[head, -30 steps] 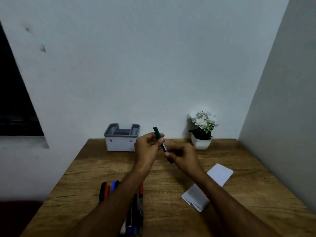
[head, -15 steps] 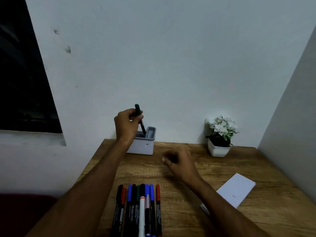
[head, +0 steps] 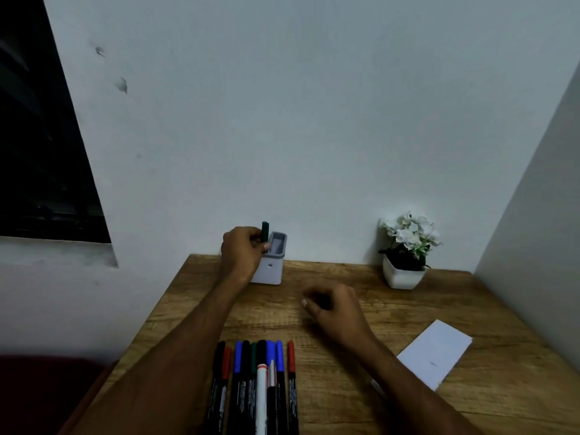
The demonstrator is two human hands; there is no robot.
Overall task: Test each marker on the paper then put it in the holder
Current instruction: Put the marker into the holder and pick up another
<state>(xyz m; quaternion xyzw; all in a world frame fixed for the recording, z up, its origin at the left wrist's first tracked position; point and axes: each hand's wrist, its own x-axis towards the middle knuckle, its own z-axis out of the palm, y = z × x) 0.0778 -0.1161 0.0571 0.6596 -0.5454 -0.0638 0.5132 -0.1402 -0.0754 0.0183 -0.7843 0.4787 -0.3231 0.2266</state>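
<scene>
My left hand [head: 243, 251] pinches a green-capped marker [head: 265, 231] that stands upright with its lower end down inside the grey-white holder [head: 273, 268] at the back of the wooden table. The hand hides the holder's left half. My right hand [head: 334, 307] hovers over the middle of the table with fingers loosely curled, holding nothing. Several markers [head: 260, 378] with black, red, blue, green and white bodies lie side by side near the front edge. A white paper pad [head: 436, 353] with a small dark mark lies at the right.
A white pot with white flowers [head: 406, 252] stands at the back right by the wall corner. The grey wall rises right behind the table [head: 345, 334]; a dark window is at the left. The table's left edge drops off beside my left forearm.
My left hand has carried the green marker from mid-table to the holder and lowered it in. My right hand let go of it and sank toward the table.
</scene>
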